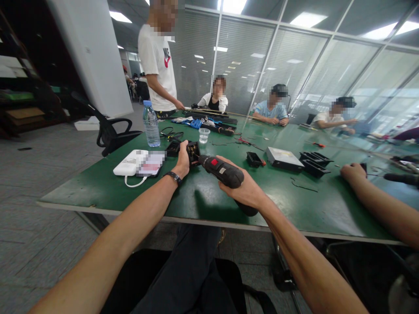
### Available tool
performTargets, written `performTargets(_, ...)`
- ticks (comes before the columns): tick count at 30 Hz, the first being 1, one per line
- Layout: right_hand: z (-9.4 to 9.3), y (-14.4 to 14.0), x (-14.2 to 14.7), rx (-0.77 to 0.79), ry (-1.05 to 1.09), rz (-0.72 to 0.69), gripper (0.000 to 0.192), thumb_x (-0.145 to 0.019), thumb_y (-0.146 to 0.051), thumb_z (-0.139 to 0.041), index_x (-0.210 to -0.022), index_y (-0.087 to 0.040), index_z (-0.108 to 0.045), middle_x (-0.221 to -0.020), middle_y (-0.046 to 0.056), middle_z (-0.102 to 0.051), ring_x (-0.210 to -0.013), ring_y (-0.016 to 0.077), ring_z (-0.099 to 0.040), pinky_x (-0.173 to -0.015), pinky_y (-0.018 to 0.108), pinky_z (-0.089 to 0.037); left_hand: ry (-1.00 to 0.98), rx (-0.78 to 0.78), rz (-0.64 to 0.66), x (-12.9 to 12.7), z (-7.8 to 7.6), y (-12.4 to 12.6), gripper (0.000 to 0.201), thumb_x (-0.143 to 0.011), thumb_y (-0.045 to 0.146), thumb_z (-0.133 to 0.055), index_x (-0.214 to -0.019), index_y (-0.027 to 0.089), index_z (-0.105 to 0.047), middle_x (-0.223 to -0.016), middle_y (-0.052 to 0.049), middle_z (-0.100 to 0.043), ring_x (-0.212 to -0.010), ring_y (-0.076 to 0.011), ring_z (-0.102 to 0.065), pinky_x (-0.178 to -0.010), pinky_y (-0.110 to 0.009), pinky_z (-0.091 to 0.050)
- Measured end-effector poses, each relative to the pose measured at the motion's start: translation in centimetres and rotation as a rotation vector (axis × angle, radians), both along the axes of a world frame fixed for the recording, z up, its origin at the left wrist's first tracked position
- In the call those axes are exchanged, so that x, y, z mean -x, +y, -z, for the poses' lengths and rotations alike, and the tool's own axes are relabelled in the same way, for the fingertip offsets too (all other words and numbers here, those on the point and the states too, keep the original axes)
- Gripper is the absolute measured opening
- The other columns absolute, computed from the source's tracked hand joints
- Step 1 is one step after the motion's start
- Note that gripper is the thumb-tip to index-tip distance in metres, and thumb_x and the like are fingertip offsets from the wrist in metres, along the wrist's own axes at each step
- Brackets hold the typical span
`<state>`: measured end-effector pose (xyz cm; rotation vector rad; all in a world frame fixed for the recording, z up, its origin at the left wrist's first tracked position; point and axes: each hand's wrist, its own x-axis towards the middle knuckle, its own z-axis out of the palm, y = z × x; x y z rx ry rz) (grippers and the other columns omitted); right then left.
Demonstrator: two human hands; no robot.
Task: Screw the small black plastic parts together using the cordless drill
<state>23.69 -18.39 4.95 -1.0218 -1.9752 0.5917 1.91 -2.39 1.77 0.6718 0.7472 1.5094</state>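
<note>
My right hand is wrapped round the grip of a black cordless drill, whose chuck points away to the left. My left hand holds a small black plastic box on its side, with its inner face turned toward the drill. The drill's tip is at the box; I cannot tell whether it touches a screw. Just behind my left hand lies another black plastic part. A watch is on my left wrist.
A water bottle, a white power bank cabled to a phone and a plastic cup stand on the green table. Right lie a black tray, a silver box and a co-worker's hand. Other people are around the table.
</note>
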Motion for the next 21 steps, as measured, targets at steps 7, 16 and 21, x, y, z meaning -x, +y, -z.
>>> performTargets(7, -0.07, 0.02, 0.00, -0.003, -0.016, 0.006, 0.089, -0.086, -0.022, -0.075, -0.174, -0.018, -0.058, -0.125, 0.008, -0.088, -0.093, 0.0224, -0.079, -0.099, 0.040, -0.065, 0.004, 0.010, 0.010, -0.04, -0.25, -0.24, 0.048, -0.114, 0.056, -0.050, -0.088, 0.021, -0.070, -0.076, -0.007, -0.078, -0.082, -0.0259, -0.085, -0.070, -0.031, -0.068)
performTargets(16, -0.09, -0.05, 0.05, -0.013, -0.002, -0.003, 0.089, -0.086, -0.020, -0.076, -0.173, -0.015, -0.058, -0.137, 0.013, -0.086, -0.126, 0.0297, -0.081, -0.117, 0.045, -0.061, -0.003, 0.012, 0.012, -0.08, -0.39, -0.24, 0.049, -0.114, 0.055, -0.048, -0.086, 0.020, -0.070, -0.080, -0.009, -0.080, -0.080, -0.0250, -0.084, -0.069, -0.031, -0.067)
performTargets(21, -0.08, -0.04, 0.02, -0.011, 0.008, -0.006, 0.087, -0.086, -0.019, -0.077, -0.172, -0.018, -0.061, -0.138, 0.011, -0.087, -0.141, 0.0318, -0.077, -0.123, 0.047, -0.059, -0.017, 0.021, 0.004, -0.01, -0.06, 0.03, 0.045, -0.110, 0.058, -0.057, -0.089, 0.021, -0.071, -0.080, -0.008, -0.080, -0.076, -0.0257, -0.083, -0.068, -0.032, -0.067)
